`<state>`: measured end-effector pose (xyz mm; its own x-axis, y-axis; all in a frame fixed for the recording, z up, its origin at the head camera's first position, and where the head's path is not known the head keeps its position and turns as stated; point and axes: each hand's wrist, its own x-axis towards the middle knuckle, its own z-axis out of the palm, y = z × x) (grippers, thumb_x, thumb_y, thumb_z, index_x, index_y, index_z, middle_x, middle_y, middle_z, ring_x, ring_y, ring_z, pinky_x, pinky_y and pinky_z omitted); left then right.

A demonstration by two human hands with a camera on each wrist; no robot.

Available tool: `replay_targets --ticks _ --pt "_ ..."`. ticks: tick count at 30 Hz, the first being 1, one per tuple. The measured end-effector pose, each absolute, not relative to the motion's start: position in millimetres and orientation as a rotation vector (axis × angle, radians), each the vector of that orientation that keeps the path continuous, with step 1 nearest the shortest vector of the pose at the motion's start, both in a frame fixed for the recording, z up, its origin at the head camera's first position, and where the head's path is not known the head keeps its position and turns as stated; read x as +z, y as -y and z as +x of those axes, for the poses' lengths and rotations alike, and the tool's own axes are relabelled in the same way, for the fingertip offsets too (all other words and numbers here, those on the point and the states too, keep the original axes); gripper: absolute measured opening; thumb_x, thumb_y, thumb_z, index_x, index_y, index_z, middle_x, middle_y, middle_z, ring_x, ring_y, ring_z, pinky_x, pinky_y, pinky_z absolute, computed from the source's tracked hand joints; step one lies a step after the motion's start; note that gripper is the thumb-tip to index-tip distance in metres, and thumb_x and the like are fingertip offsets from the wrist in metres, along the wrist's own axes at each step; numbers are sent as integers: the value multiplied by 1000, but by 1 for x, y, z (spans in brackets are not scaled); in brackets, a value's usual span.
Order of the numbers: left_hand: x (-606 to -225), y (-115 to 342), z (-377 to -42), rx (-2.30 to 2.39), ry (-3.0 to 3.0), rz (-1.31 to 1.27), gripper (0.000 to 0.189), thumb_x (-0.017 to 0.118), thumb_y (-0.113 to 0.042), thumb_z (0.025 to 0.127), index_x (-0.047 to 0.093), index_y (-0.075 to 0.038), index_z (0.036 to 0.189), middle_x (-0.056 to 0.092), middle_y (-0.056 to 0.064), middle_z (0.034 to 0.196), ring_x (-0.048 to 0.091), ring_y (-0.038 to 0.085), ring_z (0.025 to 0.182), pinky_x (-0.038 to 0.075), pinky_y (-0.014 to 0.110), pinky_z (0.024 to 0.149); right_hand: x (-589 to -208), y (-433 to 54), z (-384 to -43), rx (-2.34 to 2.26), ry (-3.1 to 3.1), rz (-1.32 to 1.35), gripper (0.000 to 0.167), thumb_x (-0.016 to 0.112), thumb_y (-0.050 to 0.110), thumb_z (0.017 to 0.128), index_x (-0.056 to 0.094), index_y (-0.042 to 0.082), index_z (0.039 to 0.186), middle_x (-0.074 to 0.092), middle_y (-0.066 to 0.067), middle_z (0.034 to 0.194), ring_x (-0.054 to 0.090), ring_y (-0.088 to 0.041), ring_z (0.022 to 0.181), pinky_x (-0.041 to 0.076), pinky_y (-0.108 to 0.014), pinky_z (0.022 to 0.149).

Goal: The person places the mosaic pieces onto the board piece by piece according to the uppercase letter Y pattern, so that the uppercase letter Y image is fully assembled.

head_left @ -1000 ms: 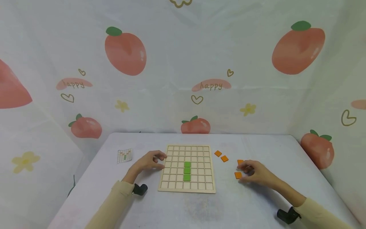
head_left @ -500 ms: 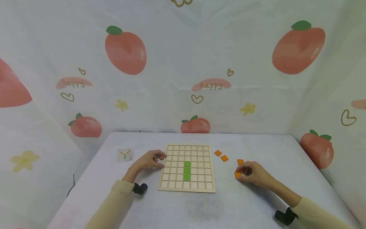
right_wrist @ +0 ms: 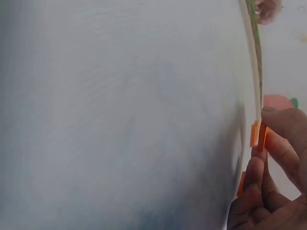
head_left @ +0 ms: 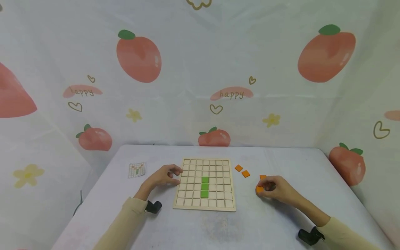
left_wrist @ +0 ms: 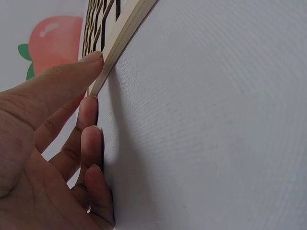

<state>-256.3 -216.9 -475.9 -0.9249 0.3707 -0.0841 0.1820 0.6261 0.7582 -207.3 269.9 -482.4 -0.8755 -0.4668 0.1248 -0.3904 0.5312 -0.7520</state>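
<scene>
My right hand pinches an orange square tile between thumb and fingertips at the right of the table. In the right wrist view that tile stands edge-on by the thumb tip. Another orange tile lies just behind the fingers, partly hidden. My left hand rests at the left edge of a wooden grid board. The left wrist view shows the thumb touching the board's rim, the other fingers loosely bent. Green tiles fill a short column of cells on the board.
Two orange tiles lie beside the board's upper right edge. A small card with a coloured grid pattern lies at the back left of the white table. A fruit-printed curtain hangs behind.
My right hand has moved slightly left onto the nearer orange tile and closed thumb and fingers on it; the tile now looks slightly raised. My left hand stays at the board's edge.
</scene>
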Motion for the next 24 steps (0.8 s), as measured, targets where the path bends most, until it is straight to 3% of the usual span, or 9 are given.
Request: replay_targets --ticks 24 --pt "-476 217 -256 1179 -2617 428 42 87 -7 80 70 -5 118 63 2 103 53 21 88 45 37 82 -485 -235 -230 -1530 -2523 -824 22 82 5 85 73 -1 103 69 -7 95 61 -16 77 51 -25 69"
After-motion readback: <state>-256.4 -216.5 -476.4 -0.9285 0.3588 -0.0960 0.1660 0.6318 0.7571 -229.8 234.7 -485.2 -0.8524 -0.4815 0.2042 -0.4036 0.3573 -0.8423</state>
